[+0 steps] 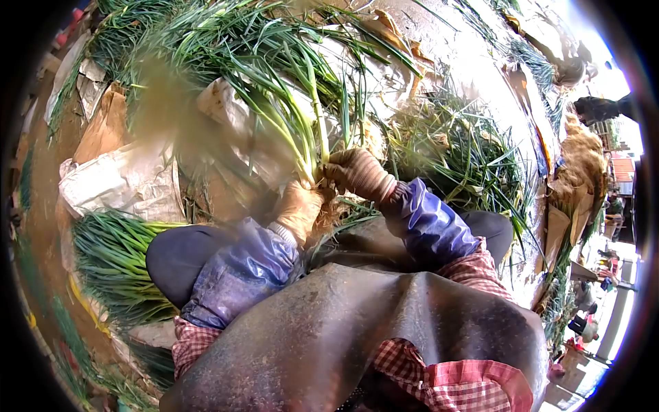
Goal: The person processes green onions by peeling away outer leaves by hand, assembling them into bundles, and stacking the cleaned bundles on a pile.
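My left hand [301, 207], in a tan glove, is closed round the root end of a few green onions [309, 147] with pale stalks. Just right of it, my right hand [357, 173], in a striped brownish glove, has its fingers pinched at the base of the same stalks. Their green leaves spread up and to the left over a large heap of green onions [206, 41]. Brown roots show below and between the hands. The fingertips are partly hidden by the stalks.
Loose leaves and trimmings [467, 151] lie to the right. A neat onion bundle [117, 264] lies at the left beside a white sack [123, 182]. A dark apron [295, 336] covers my lap. Other people are far off at the right edge. A blurry smear hides part of the upper left.
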Demonstrator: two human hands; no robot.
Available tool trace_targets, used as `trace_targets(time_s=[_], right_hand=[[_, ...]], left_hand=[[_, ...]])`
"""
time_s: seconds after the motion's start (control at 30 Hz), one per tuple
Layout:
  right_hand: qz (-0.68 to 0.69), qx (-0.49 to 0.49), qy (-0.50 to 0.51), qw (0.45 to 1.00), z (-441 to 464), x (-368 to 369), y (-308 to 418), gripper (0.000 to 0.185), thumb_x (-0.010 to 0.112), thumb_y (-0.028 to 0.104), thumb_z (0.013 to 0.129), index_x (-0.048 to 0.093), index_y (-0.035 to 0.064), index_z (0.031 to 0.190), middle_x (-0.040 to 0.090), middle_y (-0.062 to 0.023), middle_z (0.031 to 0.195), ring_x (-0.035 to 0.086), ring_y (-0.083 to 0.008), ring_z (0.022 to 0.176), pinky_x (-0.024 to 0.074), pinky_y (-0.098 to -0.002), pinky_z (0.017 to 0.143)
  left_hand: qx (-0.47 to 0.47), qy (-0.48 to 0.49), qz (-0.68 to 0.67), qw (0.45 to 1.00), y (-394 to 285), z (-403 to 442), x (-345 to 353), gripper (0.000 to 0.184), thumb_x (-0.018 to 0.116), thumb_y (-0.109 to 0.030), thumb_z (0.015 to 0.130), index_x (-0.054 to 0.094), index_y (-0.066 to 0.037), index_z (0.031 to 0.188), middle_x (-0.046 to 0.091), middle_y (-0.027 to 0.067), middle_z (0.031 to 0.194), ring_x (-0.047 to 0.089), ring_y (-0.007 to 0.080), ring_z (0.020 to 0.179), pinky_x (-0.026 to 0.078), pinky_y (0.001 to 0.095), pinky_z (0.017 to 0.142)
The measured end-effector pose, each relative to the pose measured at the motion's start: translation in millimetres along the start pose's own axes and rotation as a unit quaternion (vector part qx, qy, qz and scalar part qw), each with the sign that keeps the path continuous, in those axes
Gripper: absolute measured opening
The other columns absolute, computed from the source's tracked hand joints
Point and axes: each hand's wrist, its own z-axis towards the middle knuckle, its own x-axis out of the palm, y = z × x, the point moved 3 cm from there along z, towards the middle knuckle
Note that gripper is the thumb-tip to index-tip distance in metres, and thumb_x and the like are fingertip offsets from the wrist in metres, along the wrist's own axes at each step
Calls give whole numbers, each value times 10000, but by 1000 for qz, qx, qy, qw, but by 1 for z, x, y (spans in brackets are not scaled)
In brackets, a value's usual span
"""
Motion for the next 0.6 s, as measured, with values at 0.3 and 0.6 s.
trace_targets(time_s=[0.3,0.6], right_hand=[[-291,-202,-12,935,-10,-2,16,224,596,278,828,672,68,820,621,-131,662,595,-264,550,472,-367,531],[119,24,-57,991,-3,-22,17,339,652,227,868,600,-55,1051,643,-35,788,601,-91,686,483,-229,564]], left_hand=[[79,-46,215,972,-17,-4,-12,210,696,8,730,635,2,930,646,4,800,568,108,689,475,251,621],[51,-79,197,976,-16,-6,-18,206,682,21,713,613,-9,905,626,43,753,551,122,648,466,262,582]])
